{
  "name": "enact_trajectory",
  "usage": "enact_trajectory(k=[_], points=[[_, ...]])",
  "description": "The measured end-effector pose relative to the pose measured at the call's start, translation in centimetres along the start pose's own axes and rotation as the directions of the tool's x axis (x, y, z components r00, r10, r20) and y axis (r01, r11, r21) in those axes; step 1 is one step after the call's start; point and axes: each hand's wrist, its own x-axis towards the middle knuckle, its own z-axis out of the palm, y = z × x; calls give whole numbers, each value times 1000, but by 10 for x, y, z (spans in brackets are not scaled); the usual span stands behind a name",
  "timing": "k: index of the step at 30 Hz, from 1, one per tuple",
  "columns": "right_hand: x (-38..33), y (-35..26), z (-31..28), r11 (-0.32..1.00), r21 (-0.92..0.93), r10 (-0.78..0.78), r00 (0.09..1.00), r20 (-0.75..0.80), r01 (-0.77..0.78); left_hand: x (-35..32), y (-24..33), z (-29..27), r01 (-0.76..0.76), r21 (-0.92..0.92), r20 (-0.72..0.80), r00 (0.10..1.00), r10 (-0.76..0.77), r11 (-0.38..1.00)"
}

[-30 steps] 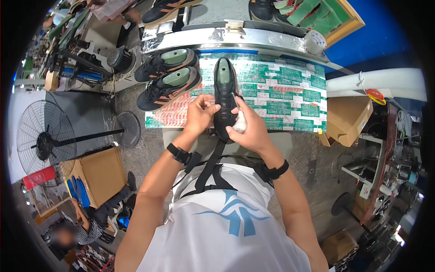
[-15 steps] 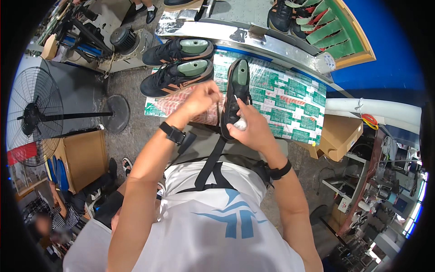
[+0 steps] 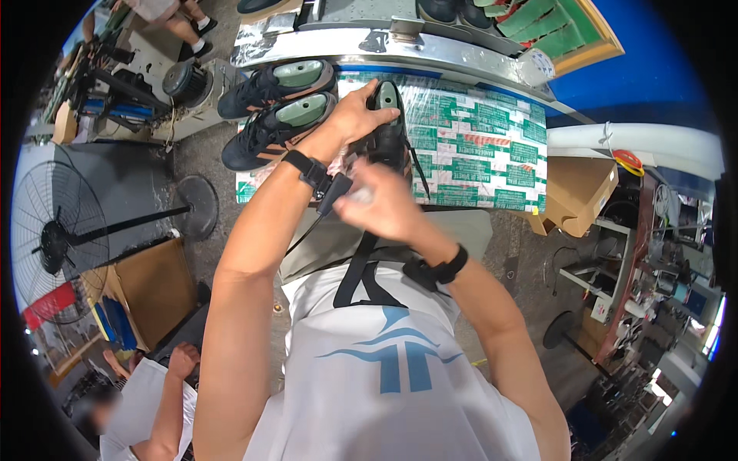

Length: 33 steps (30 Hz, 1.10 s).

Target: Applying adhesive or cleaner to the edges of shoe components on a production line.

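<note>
A black shoe (image 3: 390, 144) with a green last (image 3: 388, 95) in its opening stands in front of me, heel away from me. My left hand (image 3: 358, 117) grips it near the heel, thumb across the opening and fingers along its left side. A dark lace (image 3: 419, 173) hangs off its right side. My right hand (image 3: 384, 201), smeared by motion, is over the toe end, its fingers bent around a small white wad (image 3: 360, 194). The toe is mostly hidden behind this hand. Two more black shoes with tan stripes, an upper one (image 3: 265, 86) and a lower one (image 3: 269, 134), lie to the left, also on green lasts.
The shoes rest on a surface covered in green, white and red printed tape (image 3: 477, 154). Behind it runs a metal-edged conveyor (image 3: 330, 44) with more shoes. A standing fan (image 3: 54, 238) is at left, an opened cardboard box (image 3: 580, 196) at right. Another person (image 3: 157, 407) is at lower left.
My left hand has moved from beside the shoe onto its heel end. The right hand has swung left and toward me, across the toe. The view has shifted slightly.
</note>
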Motion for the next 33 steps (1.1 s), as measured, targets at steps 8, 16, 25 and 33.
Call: enact_trajectory(k=[8,16,25,33], points=[[-58,12,-9,996,93,11,983,-185,6,-7,12,-5,95,49,120,988,-100,994],[-35,50,-42,945,-309,-190,947,-258,105,5,23,29,224,134,-53,974,-219,965],[-132,4,-91,954,-292,72,997,-8,-72,2,3,31,110,102,-194,977,-89,989],[-47,54,-39,975,-203,-138,961,-240,89,6,11,37,103,49,-171,981,-93,993]])
